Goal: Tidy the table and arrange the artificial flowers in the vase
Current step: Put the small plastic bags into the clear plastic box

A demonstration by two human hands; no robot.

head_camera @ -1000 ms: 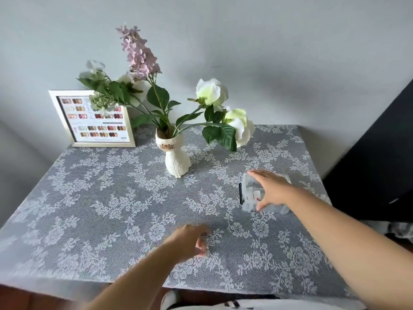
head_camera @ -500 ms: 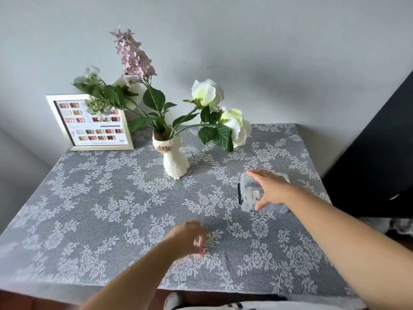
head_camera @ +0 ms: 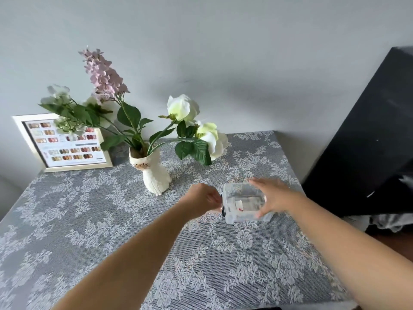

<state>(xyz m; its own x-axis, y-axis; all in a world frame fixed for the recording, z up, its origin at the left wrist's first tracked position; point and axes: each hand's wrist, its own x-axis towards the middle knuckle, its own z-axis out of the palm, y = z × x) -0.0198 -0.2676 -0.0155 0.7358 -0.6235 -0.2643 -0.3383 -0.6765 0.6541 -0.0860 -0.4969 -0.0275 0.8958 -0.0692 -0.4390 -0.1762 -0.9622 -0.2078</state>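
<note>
Nearest, both forearms reach out over the lace-covered table and meet at the clear plastic box, which lies right of centre, just in front and to the right of the vase. It sits between the hands: the left hand is curled against its left end, whether pinching anything I cannot tell, while the right hand spans its right side, thumb and fingers clasping it. Farther back, the cat-faced vase stands upright holding the artificial flowers, with a framed card by the wall.
</note>
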